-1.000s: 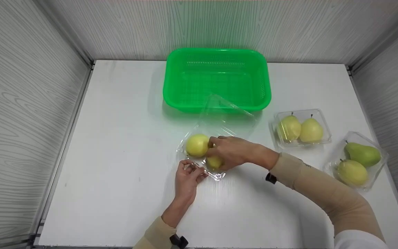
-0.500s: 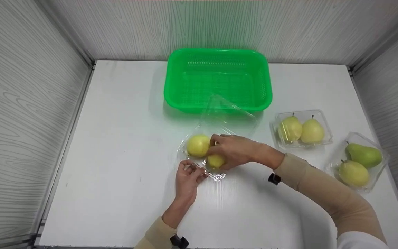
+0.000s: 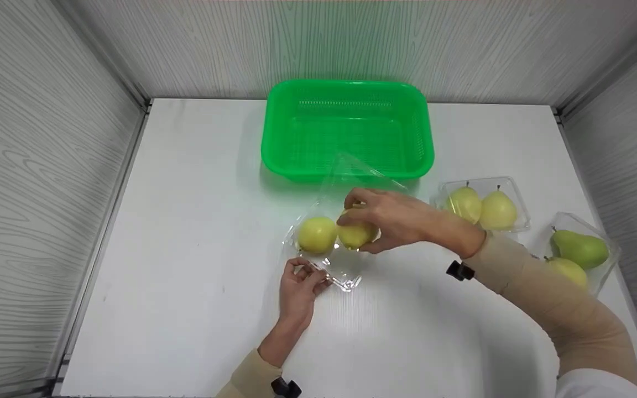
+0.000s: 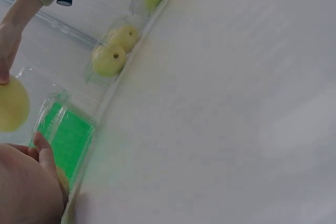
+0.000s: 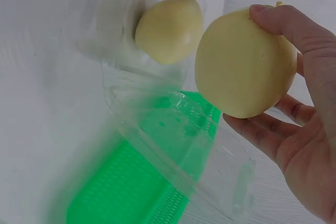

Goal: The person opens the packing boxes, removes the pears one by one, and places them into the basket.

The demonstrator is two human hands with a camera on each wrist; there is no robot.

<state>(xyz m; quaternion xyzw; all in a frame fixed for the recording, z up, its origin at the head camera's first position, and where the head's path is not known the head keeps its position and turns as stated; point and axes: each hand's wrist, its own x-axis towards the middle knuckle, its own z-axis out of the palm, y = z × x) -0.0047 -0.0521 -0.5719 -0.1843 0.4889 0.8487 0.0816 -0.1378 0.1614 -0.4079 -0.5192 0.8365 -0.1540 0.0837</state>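
A yellow pear (image 3: 356,237) is held up by the right grip (image 3: 390,218), right above the popped-open clear clamshell (image 3: 347,271), and that clamshell's edge's pinched by the left grip (image 3: 297,293).

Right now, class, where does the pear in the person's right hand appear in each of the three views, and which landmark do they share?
Head: the held pear is slightly right of and below centre, in the right hand.
Left wrist: the held pear is at the left edge, about mid-height.
Right wrist: the held pear is right of centre, mostly in the upper half.
Shared landmark: the green basket.
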